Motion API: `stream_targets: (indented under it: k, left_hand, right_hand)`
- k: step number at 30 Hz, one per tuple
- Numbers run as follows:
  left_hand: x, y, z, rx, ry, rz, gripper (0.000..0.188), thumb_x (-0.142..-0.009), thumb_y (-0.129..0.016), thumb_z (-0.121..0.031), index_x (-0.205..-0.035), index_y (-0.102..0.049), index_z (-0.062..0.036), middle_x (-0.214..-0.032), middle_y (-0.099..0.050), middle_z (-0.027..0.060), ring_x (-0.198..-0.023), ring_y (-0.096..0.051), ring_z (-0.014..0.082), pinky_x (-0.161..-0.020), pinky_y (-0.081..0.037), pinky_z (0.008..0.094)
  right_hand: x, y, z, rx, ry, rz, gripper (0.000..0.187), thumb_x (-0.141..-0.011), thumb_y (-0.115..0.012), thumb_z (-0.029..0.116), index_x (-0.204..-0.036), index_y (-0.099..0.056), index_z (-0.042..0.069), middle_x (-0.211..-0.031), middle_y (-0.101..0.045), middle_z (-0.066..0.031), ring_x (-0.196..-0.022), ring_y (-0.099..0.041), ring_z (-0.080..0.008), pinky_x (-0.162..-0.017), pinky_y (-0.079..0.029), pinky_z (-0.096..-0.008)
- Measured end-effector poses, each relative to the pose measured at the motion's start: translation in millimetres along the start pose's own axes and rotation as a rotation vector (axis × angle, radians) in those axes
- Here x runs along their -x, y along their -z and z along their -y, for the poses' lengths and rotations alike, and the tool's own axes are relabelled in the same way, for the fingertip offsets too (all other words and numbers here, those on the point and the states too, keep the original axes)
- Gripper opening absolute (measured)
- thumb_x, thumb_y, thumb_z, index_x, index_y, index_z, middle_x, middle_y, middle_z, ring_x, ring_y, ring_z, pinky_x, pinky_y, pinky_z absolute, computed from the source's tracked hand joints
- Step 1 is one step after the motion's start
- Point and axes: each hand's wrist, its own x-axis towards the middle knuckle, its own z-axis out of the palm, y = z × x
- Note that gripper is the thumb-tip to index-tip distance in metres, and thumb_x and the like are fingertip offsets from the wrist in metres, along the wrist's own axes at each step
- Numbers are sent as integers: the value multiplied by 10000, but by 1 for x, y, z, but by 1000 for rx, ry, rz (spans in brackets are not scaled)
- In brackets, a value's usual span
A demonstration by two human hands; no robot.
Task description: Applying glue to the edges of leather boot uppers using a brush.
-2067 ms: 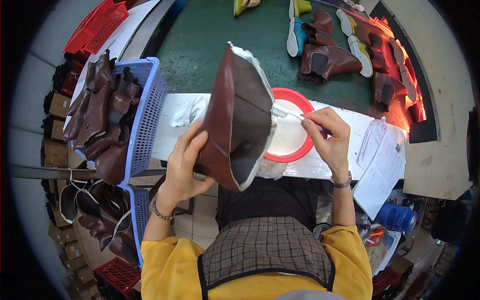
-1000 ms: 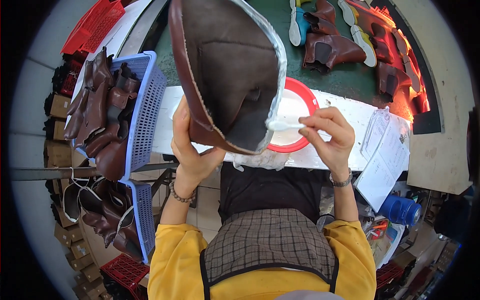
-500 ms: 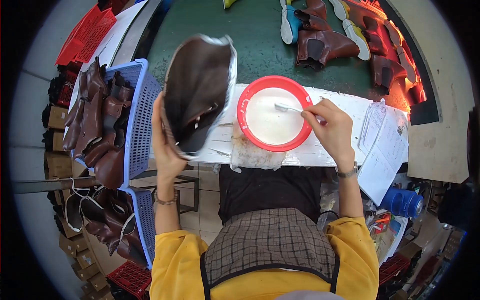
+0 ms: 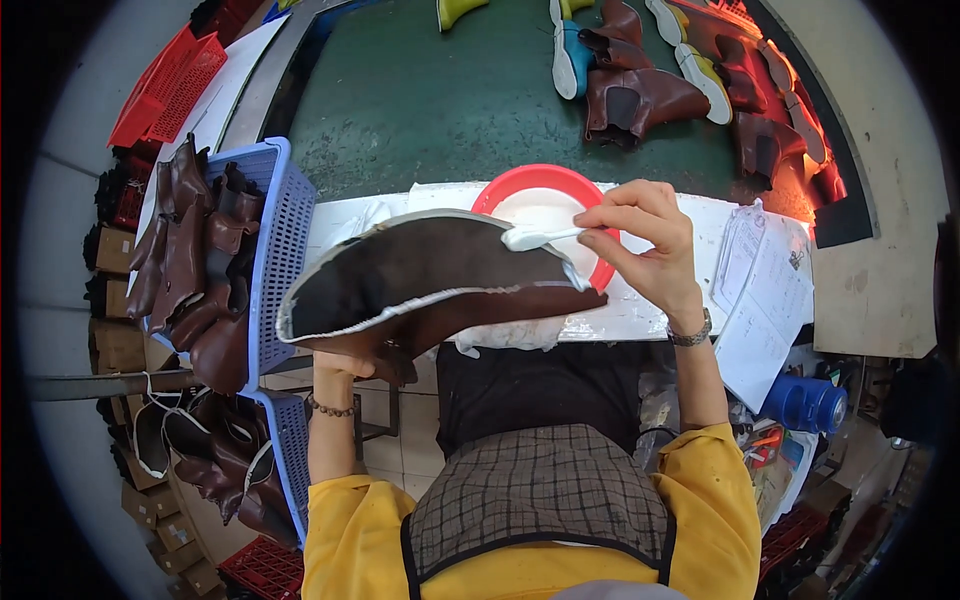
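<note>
A brown leather boot upper lies sideways across the front of the white board, its dark inside facing up and its rim edged in white. My left hand is closed on its underside, the fingers mostly hidden by the leather. Between the thumb and fingers of my right hand is a small white-coated brush, its head at the upper's far rim near the right end. Behind the upper stands a red bowl of white liquid, partly covered by the upper and my right hand.
Blue baskets full of brown uppers stand at the left. A green conveyor belt beyond carries boots, some under an orange glow. Papers hang over the board's right edge, near a blue jug.
My left hand has turned the upper from upright to lying sideways and brought it right, in front of the bowl. The brush has left the bowl and come to the upper's rim.
</note>
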Motion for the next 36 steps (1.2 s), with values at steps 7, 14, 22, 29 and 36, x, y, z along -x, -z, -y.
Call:
stream_targets:
  k: [7, 14, 22, 29, 36]
  left_hand:
    - [-8, 4, -41, 1296, -376, -406, 1102, -441, -923, -66, -1470, -532, 0, -1436, -587, 237, -1305, -561, 432, -1137, -436, 538]
    - [-26, -19, -20, 769, -377, -116, 1048, -535, -913, -164, -1499, -517, -58, -1478, -562, 202, -1333, -536, 426, -1155, -412, 544]
    - [-27, -28, -40, 1052, -263, 301, 943, -679, -838, -344, -1510, -484, -72, -1525, -528, 163, -1370, -508, 347, -1189, -372, 463]
    - [-51, -34, -75, 1186, -100, 611, 722, -586, -742, 38, -1301, -641, 66, -1224, -715, 135, -1111, -652, 215, -996, -527, 362]
    - [-49, -41, -59, 1375, 4, 538, 808, -564, -774, 27, -1349, -600, 100, -1290, -692, 164, -1161, -652, 238, -1032, -516, 364]
  right_hand:
    - [30, 20, 1, 78, -97, 2, 211, -754, -867, 101, -951, -800, 137, -886, -703, 19, -846, -633, -140, -855, -381, -332]
    - [-3, 9, 2, 11, 26, 24, 198, -779, -859, 118, -965, -808, 164, -882, -679, 30, -810, -598, -133, -831, -360, -332]
    - [-23, 14, 7, -120, 109, 143, 197, -770, -868, 128, -959, -814, 148, -855, -684, 29, -767, -585, -115, -805, -338, -321]
    - [-40, 1, 13, -107, 193, 275, 174, -791, -868, 146, -956, -813, 154, -895, -685, 32, -805, -593, -119, -834, -338, -333]
    - [-45, -13, 4, -174, 250, 216, 228, -715, -896, 132, -928, -812, 135, -897, -672, 25, -855, -592, -145, -876, -369, -337]
